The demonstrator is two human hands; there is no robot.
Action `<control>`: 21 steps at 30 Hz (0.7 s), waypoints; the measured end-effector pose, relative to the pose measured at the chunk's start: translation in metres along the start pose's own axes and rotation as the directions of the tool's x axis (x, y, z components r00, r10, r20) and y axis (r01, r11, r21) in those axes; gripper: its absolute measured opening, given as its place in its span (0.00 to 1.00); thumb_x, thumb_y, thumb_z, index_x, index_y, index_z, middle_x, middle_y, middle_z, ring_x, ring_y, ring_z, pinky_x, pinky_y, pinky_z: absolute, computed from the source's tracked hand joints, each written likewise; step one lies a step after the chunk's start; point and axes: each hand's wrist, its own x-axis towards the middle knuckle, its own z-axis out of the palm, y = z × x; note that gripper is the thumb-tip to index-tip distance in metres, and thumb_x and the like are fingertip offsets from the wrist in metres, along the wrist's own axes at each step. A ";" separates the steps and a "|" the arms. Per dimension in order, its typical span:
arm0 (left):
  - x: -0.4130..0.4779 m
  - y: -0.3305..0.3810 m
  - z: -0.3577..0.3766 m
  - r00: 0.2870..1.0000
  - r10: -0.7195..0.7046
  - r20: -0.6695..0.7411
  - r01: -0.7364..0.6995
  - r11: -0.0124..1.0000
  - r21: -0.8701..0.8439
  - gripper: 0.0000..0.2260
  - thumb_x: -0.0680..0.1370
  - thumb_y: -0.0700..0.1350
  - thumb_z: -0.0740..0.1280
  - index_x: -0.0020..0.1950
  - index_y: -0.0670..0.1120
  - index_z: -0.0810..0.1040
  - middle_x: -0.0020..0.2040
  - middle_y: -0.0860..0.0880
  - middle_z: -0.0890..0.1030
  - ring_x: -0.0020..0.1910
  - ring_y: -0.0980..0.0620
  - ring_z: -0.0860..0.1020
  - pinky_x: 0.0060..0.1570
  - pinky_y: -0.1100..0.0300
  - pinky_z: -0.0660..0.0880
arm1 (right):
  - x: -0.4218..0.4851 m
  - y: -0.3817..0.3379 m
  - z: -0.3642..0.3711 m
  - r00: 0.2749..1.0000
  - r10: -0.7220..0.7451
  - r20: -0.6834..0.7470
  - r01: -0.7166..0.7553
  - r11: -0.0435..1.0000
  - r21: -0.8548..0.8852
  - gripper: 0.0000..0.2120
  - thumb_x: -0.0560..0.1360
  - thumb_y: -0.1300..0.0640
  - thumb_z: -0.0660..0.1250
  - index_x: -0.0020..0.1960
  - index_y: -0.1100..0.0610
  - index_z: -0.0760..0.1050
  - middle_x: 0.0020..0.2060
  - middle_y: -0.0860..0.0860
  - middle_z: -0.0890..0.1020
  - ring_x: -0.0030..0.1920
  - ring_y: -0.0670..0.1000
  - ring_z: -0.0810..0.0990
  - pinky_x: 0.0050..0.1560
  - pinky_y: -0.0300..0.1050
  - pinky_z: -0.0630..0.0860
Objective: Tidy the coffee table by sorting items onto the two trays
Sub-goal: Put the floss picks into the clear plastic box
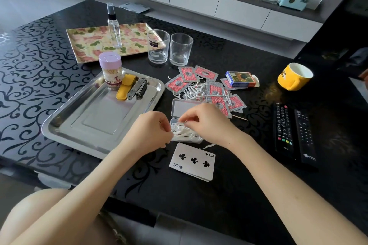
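My left hand (150, 130) and my right hand (207, 122) meet over a small clear plastic case (184, 108) whose lid stands open. Both pinch white floss picks (186, 135) bunched in the case's lower half. More floss picks (196, 91) lie tangled over scattered red-backed playing cards (216, 90). A small stack of cards with the three of clubs (193, 160) face up sits just below my hands. The steel tray (79, 123) to the left holds a toothpick jar (111, 69), a yellow pouch (125, 89) and nail clippers (138, 88). The floral tray (87, 40) carries a spray bottle (114, 26).
Two empty glasses (158, 46) (180, 48) stand beside the floral tray. A card box (241, 79), a yellow mug (294, 75) and two black remotes (283, 129) (304, 135) lie to the right. A loose toothpick (240, 117) lies by the cards. My knee is at the bottom left.
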 end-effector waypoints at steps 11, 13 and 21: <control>-0.005 -0.007 -0.048 0.996 0.023 0.085 -0.011 0.991 -0.135 0.04 0.71 0.36 0.70 0.37 0.43 0.79 0.30 0.49 0.82 0.26 0.56 0.77 0.25 0.73 0.68 | 0.001 0.007 0.005 1.000 0.003 -0.018 -0.003 1.000 0.007 0.07 0.75 0.62 0.65 0.49 0.56 0.80 0.41 0.49 0.81 0.42 0.47 0.78 0.43 0.39 0.75; -0.002 -0.007 -0.048 0.997 0.043 0.057 -0.032 0.982 -0.187 0.04 0.71 0.37 0.70 0.38 0.44 0.80 0.31 0.49 0.83 0.27 0.56 0.78 0.26 0.73 0.69 | 0.002 0.012 0.000 0.995 0.005 -0.101 -0.006 1.000 -0.008 0.08 0.75 0.62 0.65 0.51 0.56 0.80 0.42 0.49 0.81 0.42 0.46 0.78 0.44 0.39 0.76; 0.021 -0.002 -0.018 0.984 0.145 -0.103 -0.154 0.984 -0.084 0.03 0.73 0.42 0.70 0.41 0.49 0.81 0.34 0.55 0.82 0.30 0.60 0.77 0.33 0.71 0.72 | 0.003 0.018 0.010 1.000 0.009 -0.019 -0.013 0.972 -0.235 0.09 0.73 0.48 0.69 0.50 0.52 0.80 0.44 0.47 0.73 0.46 0.48 0.72 0.45 0.44 0.71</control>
